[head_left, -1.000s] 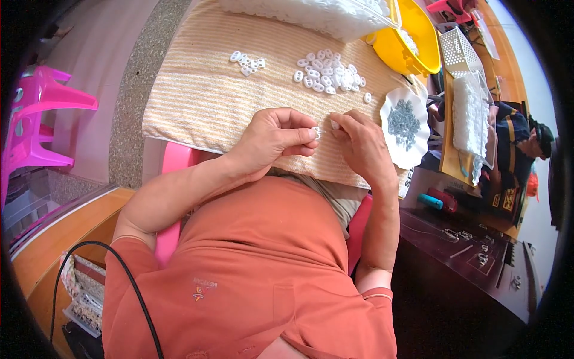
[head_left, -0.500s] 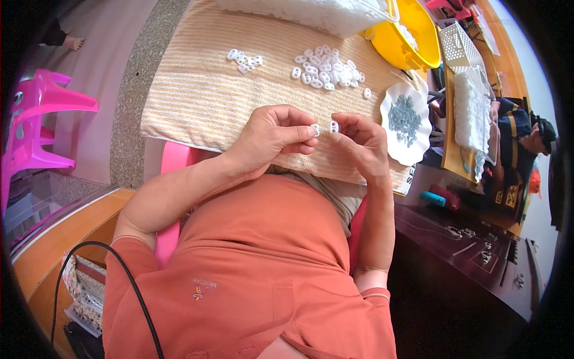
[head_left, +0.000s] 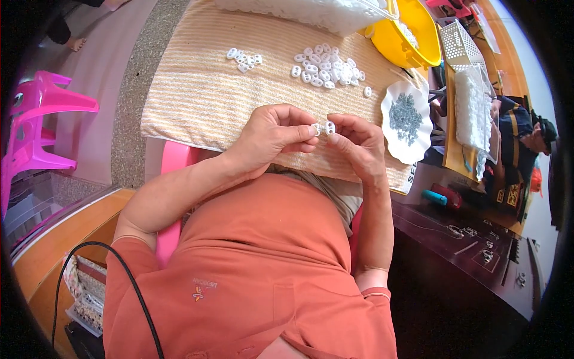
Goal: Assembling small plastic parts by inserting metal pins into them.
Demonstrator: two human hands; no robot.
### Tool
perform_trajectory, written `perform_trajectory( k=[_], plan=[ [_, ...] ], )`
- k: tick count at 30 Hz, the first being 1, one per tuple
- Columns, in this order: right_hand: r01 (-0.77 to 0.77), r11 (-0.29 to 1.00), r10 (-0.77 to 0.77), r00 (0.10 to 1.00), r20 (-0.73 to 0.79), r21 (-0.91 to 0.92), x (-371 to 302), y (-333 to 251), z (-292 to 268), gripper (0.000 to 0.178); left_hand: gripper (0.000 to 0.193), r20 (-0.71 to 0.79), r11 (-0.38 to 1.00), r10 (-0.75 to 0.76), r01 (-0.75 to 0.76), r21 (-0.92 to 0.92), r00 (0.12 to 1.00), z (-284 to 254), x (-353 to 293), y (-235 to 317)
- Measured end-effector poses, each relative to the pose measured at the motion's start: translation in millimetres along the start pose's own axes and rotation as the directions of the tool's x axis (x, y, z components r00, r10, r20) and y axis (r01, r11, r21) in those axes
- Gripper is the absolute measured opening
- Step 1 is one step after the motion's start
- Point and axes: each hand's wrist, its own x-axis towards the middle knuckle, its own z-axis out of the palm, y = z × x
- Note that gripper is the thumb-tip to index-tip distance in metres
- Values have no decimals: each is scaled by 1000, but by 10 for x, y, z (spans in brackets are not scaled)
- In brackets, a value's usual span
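Over the towel's near edge, my left hand pinches a small pale piece between thumb and fingertips. Its exact shape is too small to make out. Facing it, my right hand grips a white oval two-hole piece, standing on edge. The two pieces are very close together; I cannot tell whether they touch. Beyond my hands lies a loose pile of similar white two-hole pieces. A smaller cluster of joined-looking white pieces rests farther left.
A striped towel covers the table. To the right stands a white scalloped plate of small grey parts. A clear bin of white pieces and a yellow basket are at the back. Another person sits at far right.
My right hand has moved slightly left, bringing its white oval piece closer to the piece in my left hand. My left hand has stayed nearly still.
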Motion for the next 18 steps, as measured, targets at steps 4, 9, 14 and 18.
perform_trajectory(
  k=[4, 9, 14, 18],
  plan=[
    [12, 1000, -12, 1000, -9, 8, -3, 2, 10, 31, 16, 9, 1000, 8, -8, 20, 1000, -24, 8, -19],
    [12, 1000, -12, 1000, -6, 15, -2, 14, 11, 31, 16, 14, 1000, 9, -9, 13, 1000, -28, 8, -26],
    [35, 999, -35, 999, 5, 24, 6, 15, 30, 32, 16, 12, 1000, 9, -9, 11, 1000, -21, 9, -26],
    [30, 999, -30, 999, 12, 35, 6, 19, 49, 32, 16, 19, 1000, 11, -11, 16, 1000, -10, 3, -15]
  ],
)
